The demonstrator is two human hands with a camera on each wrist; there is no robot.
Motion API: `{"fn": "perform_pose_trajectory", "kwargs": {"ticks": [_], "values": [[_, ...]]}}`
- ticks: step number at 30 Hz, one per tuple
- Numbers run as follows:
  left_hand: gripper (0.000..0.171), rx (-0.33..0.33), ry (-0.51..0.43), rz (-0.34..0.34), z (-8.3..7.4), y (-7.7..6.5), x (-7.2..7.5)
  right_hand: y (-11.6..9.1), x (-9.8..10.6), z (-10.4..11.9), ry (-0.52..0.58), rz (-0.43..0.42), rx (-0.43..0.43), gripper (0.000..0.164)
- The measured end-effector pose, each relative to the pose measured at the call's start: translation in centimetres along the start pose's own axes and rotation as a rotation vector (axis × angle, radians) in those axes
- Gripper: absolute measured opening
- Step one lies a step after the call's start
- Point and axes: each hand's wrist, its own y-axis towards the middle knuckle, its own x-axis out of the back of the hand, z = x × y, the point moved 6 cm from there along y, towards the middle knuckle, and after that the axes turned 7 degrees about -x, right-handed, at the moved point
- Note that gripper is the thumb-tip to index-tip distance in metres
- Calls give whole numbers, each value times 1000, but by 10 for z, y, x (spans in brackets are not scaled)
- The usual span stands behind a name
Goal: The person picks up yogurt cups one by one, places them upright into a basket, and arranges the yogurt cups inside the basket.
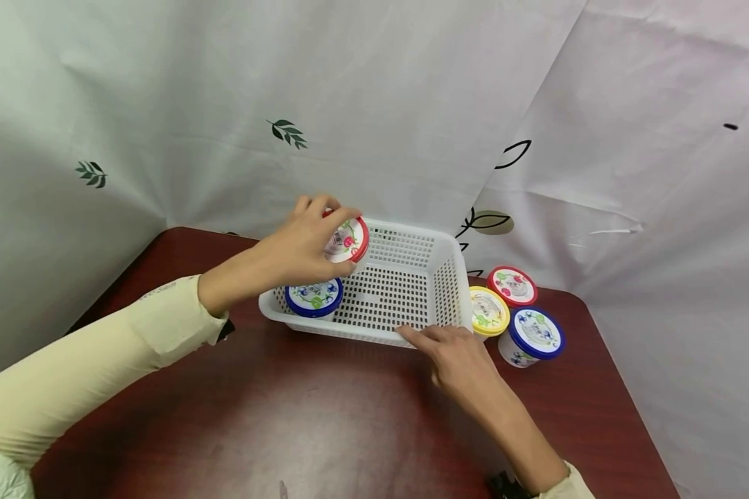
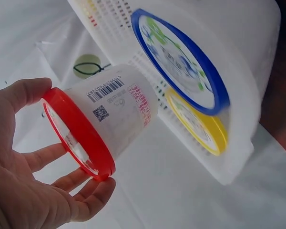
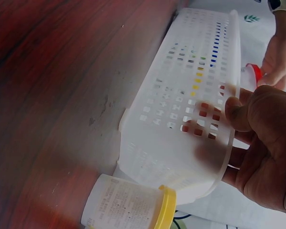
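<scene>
My left hand [image 1: 293, 242] grips a plastic tub with a red lid [image 1: 349, 239] by the lid's edge, holding it over the left part of a white perforated basket [image 1: 356, 334]. In the left wrist view this tub [image 2: 112, 114] is tilted, its barcode side showing. Inside the basket's left end stands a tub with a blue lid [image 1: 314, 298]. A yellow-lidded tub [image 2: 198, 121] lies beyond it in the left wrist view; the left hand hides it from the head view. My right hand [image 1: 462, 360] pinches the basket's near rim at the right corner, thumb outside and fingers inside.
Right of the basket, three more tubs stand close together on the dark red table [image 1: 324, 416]: one red-lidded [image 1: 513, 285], one yellow-lidded [image 1: 488, 312], one blue-lidded [image 1: 537, 336]. The yellow-lidded one is beside the basket wall. White cloth [image 1: 381, 104] hangs behind the table.
</scene>
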Motion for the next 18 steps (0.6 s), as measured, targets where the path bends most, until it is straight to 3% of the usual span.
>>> {"fn": "perform_pose_trajectory", "kwargs": {"ticks": [7,18], "values": [[85,-46,29,42,-17,3,-16,1,0,0,-1,10,-8,62],[86,-72,41,122,-29,9,-32,0,1,0,0,10,1,65]]}}
